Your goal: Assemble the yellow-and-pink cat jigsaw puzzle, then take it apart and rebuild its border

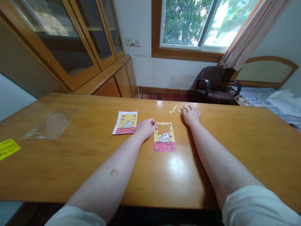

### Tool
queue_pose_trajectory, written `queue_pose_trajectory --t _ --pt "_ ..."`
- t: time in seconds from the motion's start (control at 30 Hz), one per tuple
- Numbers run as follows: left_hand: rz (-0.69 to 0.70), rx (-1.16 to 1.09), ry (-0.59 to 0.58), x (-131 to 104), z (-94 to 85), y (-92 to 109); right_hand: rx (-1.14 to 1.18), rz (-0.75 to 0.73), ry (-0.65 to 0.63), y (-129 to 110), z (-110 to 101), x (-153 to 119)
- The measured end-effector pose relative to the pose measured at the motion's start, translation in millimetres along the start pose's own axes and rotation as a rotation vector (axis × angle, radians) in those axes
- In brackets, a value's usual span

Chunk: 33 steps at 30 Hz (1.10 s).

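Note:
A jigsaw puzzle [164,146] with a white duck on yellow and pink lies in the middle of the table, a gap of bare wood in its upper part. My left hand [146,128] rests at its upper left edge, fingers curled together; whatever they may hold is hidden. Farther back, my right hand [191,115] reaches over the loose puzzle pieces [173,109], its fingers spread and touching the nearest ones. Left of my left hand is a printed reference picture [127,123] with the same duck, partly behind that hand.
The wooden table [94,169] spans the view. On its left lie a clear plastic bag [53,124] and a yellow label [8,148]. Beyond the far edge stand a glass-door cabinet [103,64], an armchair [211,81] and a bed [258,97].

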<state>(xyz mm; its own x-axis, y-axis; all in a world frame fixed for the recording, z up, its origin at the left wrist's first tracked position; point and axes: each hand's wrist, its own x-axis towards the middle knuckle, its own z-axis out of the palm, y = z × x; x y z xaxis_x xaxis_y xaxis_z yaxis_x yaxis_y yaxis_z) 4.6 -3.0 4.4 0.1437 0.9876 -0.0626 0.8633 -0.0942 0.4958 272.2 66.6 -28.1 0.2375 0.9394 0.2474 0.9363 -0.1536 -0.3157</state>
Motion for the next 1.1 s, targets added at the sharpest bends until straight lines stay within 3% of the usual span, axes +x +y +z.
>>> queue_pose_trajectory --t 0.27,0.57,0.73,0.97,1.1 --pt "0.003 0.0 -0.002 0 -0.3 0 -0.05 -0.065 -0.012 -4 -3 -13" --pt "-0.002 0.005 -0.009 -1 -2.1 3 -0.032 -0.126 0.021 -11 -15 -52" --pt "-0.001 0.008 -0.009 -1 -2.2 2 -0.044 -0.153 0.082 -8 -20 -52" --pt "-0.007 0.005 -0.009 0 -2.4 -1 -0.069 -0.265 -0.092 -7 -26 -44" --pt "-0.005 0.008 -0.008 -1 -2.6 0 -0.081 -0.239 -0.142 -12 -27 -45"
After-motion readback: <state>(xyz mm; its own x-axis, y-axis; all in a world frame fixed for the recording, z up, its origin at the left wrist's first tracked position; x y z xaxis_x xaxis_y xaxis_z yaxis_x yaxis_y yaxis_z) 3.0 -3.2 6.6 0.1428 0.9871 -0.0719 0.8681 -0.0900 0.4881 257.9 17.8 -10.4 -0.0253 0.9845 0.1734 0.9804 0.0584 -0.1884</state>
